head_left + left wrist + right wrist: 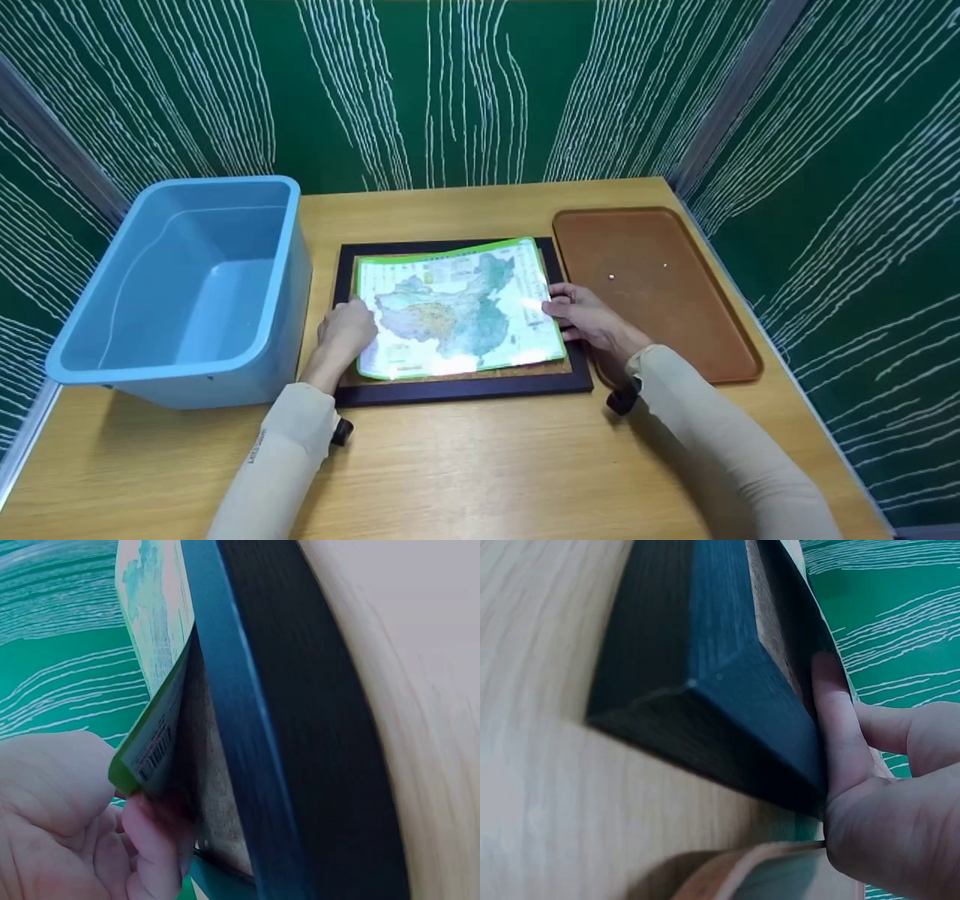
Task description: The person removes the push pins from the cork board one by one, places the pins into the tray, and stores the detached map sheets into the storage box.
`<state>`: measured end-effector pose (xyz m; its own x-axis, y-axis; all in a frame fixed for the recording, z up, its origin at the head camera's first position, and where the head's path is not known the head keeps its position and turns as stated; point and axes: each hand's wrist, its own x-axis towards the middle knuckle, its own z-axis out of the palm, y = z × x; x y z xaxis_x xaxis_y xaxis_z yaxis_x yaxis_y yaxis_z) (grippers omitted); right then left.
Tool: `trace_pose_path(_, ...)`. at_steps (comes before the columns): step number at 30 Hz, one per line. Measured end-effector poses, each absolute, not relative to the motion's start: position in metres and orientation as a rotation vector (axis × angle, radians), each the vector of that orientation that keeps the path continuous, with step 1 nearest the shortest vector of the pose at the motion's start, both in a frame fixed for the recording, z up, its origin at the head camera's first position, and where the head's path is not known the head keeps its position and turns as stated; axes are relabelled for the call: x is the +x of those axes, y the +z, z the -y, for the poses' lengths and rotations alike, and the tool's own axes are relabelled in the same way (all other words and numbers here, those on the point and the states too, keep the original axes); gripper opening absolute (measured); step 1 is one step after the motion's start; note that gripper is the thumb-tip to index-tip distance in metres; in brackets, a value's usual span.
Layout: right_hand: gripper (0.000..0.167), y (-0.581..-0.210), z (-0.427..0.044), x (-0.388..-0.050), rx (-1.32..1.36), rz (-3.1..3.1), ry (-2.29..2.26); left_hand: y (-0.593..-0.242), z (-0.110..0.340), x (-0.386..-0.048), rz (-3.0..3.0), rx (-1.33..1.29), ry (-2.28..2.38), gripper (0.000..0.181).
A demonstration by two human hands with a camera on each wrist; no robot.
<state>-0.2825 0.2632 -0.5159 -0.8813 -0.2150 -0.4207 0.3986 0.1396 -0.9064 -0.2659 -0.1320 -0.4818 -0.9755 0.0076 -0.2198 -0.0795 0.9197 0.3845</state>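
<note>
A map sheet (420, 326) with a green border, showing China, lies over a cork board (555, 368) in a black frame (465, 391). My left hand (349, 328) pinches the map's left edge. In the left wrist view that side curls up from the cork, and a barcode shows on its underside (156, 746). At the right edge my right hand (589, 311) grips the map, thumb on top and fingers beneath. The right wrist view shows those fingers (836, 712) between the sheet and the frame's corner (705, 690). Bright glare hides part of the map's print.
Left of the board stands a deep blue bin (281, 300) with nothing visible inside. A brown tray (660, 322) lies on the right, close to the frame, with tiny shiny pieces (611, 277) on it. Green walls (555, 90) with white streaks enclose the wooden table (465, 465).
</note>
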Motion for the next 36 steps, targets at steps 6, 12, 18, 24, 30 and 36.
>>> trace_pose_path(6, 0.040, -0.513, -0.261, -0.283, 0.220, -1.968, -1.777, -0.473, 0.130, -0.264, -2.878, -0.055, 0.635, 0.056)
trace_pose_path(12, 0.040, -0.504, -0.260, -0.284, 0.219, -1.905, -1.764, -0.452, 0.124, -0.260, -2.852, -0.058, 0.605, 0.065)
trace_pose_path(18, 0.041, -0.491, -0.266, -0.279, 0.129, -1.813, -1.805, -0.421, 0.115, -0.252, -2.917, 0.011, 0.664, 0.066)
trace_pose_path(24, 0.037, -0.473, -0.276, -0.273, 0.044, -1.719, -1.862, -0.393, 0.117, -0.240, -3.037, 0.133, 0.597, 0.066)
trace_pose_path(30, 0.035, -0.455, -0.280, -0.272, 0.027, -1.684, -1.855, -0.368, 0.127, -0.230, -3.123, 0.220, 0.534, 0.062)
trace_pose_path(36, 0.029, -0.443, -0.271, -0.269, -0.050, -1.656, -1.825, -0.347, 0.139, -0.223, -3.138, 0.188, 0.494, 0.062)
